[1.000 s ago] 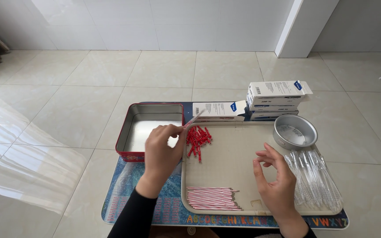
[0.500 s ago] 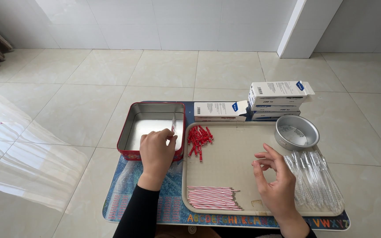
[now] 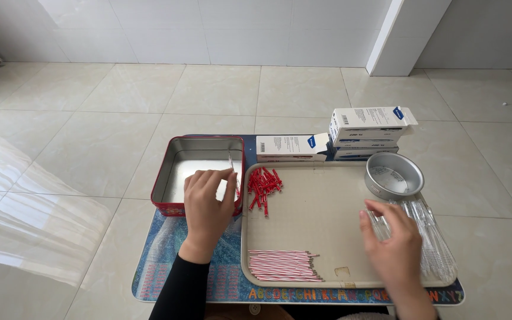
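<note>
1. The red-rimmed metal tin (image 3: pixel 195 160) sits far left on the alphabet mat (image 3: pixel 167 261); its shiny floor looks bare apart from the clear tube I hold over it.
2. My left hand (image 3: pixel 207 207) rests over the tin's near right corner, thumb and fingers pinched on a thin clear plastic tube (image 3: pixel 232 169) that stands nearly upright above the tin.
3. The large beige tray (image 3: pixel 321 213) lies to the right of the tin, touching it or just beside it. It holds a loose heap of red caps (image 3: pixel 263 185) at its far left and a neat bundle of red-and-white striped sticks (image 3: pixel 282 265) along its near edge.
4. The round metal pan (image 3: pixel 393 175) sits at the tray's far right corner and looks empty.
5. My right hand (image 3: pixel 391 243) lies with its fingers spread on the pile of clear tubes (image 3: pixel 431 237) at the tray's right side; I cannot tell whether it grips any.
6. White boxes (image 3: pixel 365 127) are stacked beyond the tray, one more lying to their left.
7. Half a second ago my left hand was a little farther over the tin; now it sits nearer the corner. My right hand has moved right, onto the tube pile.
</note>
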